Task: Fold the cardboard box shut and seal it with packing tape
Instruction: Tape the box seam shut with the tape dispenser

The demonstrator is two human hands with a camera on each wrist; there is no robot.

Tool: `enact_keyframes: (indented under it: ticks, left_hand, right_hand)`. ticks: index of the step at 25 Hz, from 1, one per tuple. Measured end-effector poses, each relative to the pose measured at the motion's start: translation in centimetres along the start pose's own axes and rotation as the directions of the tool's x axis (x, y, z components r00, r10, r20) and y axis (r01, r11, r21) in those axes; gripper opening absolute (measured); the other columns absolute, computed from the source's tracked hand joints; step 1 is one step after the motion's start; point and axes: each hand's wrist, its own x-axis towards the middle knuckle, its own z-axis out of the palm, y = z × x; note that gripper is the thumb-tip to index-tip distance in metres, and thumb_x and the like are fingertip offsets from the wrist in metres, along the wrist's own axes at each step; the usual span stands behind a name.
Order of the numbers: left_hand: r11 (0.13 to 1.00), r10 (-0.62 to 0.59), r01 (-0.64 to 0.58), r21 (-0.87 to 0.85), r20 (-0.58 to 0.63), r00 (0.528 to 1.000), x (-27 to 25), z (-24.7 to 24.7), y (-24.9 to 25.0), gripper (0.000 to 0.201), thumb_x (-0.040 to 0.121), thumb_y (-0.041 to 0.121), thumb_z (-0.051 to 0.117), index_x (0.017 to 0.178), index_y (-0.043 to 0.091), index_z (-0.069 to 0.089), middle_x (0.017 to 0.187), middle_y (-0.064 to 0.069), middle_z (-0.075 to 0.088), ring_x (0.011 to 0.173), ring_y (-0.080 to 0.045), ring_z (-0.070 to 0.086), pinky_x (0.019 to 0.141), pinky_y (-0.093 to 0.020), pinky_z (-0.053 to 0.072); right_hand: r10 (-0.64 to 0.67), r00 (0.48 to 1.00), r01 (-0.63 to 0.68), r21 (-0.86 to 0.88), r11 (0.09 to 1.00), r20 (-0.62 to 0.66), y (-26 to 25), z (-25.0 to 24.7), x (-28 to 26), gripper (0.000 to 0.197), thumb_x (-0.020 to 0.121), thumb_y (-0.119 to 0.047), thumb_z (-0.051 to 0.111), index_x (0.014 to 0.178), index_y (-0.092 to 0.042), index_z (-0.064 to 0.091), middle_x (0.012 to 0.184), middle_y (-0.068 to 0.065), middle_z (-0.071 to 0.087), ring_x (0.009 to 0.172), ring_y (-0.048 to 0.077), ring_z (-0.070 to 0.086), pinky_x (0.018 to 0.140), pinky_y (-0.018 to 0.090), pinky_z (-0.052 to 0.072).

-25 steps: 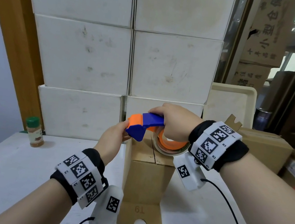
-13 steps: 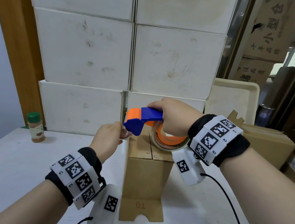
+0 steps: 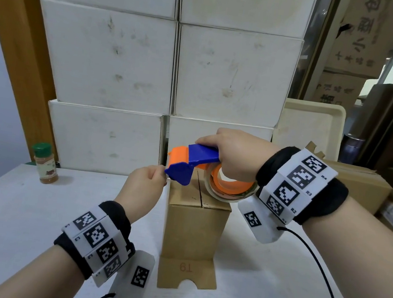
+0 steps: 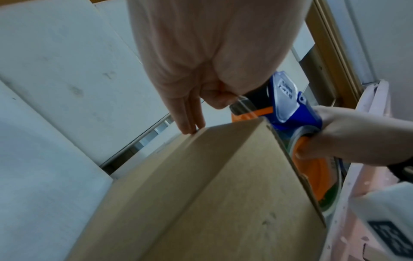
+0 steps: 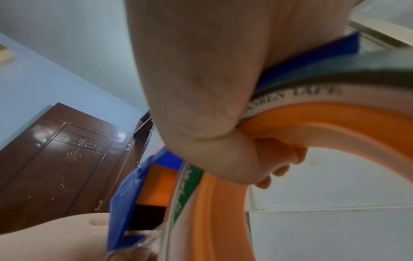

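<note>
A tall brown cardboard box (image 3: pixel 193 226) stands on the white table (image 3: pixel 17 212), its top flaps folded shut with a seam down the middle. My right hand (image 3: pixel 233 155) grips a blue and orange tape dispenser (image 3: pixel 189 163) with its tape roll (image 3: pixel 231 188), just above the box top. My left hand (image 3: pixel 146 184) pinches the clear tape end (image 4: pixel 242 105) at the dispenser's mouth, beside the box's upper left edge. In the left wrist view its other fingers (image 4: pixel 190 120) point down to the box (image 4: pixel 212 194) corner. The right wrist view shows fingers (image 5: pixel 263 169) curled through the orange core (image 5: pixel 312 127).
Stacked white boxes (image 3: pixel 166 68) form a wall behind the table. A spice jar with a green cap (image 3: pixel 45 163) stands at the back left. A cream tray (image 3: pixel 311 129) and more brown cartons (image 3: pixel 356 186) sit to the right. Cables trail from both wrist cameras.
My left hand has drawn back left and down from the dispenser's mouth, pinching the tape end. The dispenser has risen slightly above the box top.
</note>
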Motion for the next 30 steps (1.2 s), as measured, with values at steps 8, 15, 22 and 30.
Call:
enact_keyframes:
  ticks: [8,15,22,30]
  left_hand:
    - [1.0,-0.007,0.006,0.001,0.06,0.998,-0.2,0.9,-1.0,0.017,0.073,0.028,0.035,0.075,0.017,0.048,0.077,-0.006,0.046,0.08,-0.014,0.04,0.076,-0.032,0.031]
    - [0.979,-0.125,0.134,-0.156,0.067,0.99,-1.1,0.8,-1.3,0.02,0.087,0.017,0.039,0.08,0.008,0.055,0.088,-0.011,0.054,0.092,-0.022,0.058,0.103,-0.041,0.047]
    - [0.962,-0.174,0.18,-0.203,0.049,0.984,-2.0,0.7,-1.1,0.034,0.097,0.009,0.037,0.069,0.013,0.056,0.091,-0.005,0.059,0.104,-0.021,0.06,0.107,-0.042,0.044]
    - [0.939,-0.252,0.259,-0.226,0.059,0.966,-3.1,0.6,-0.3,0.021,0.082,0.023,0.046,0.063,0.021,0.055,0.089,-0.007,0.059,0.104,-0.028,0.061,0.105,-0.046,0.044]
  right_hand:
    - [-0.002,1.0,0.002,-0.09,0.996,0.002,-0.3,0.3,-0.2,0.046,0.084,-0.001,0.048,0.124,-0.024,0.056,0.105,0.004,0.058,0.086,0.022,0.054,0.075,0.03,0.042]
    - [0.002,0.999,0.003,-0.143,0.99,0.037,-1.2,0.1,-0.2,0.044,0.084,-0.001,0.05,0.121,-0.023,0.057,0.099,0.002,0.059,0.081,0.018,0.049,0.071,0.028,0.035]
    - [0.005,0.999,0.003,-0.181,0.983,0.046,-2.2,-0.4,-0.1,0.045,0.084,0.0,0.047,0.122,-0.021,0.059,0.101,0.004,0.062,0.083,0.02,0.049,0.069,0.028,0.034]
    - [0.044,0.997,-0.025,-0.259,0.966,0.067,-3.2,-0.6,-0.2,0.048,0.087,-0.002,0.049,0.132,-0.02,0.051,0.117,0.007,0.062,0.092,0.021,0.049,0.076,0.03,0.033]
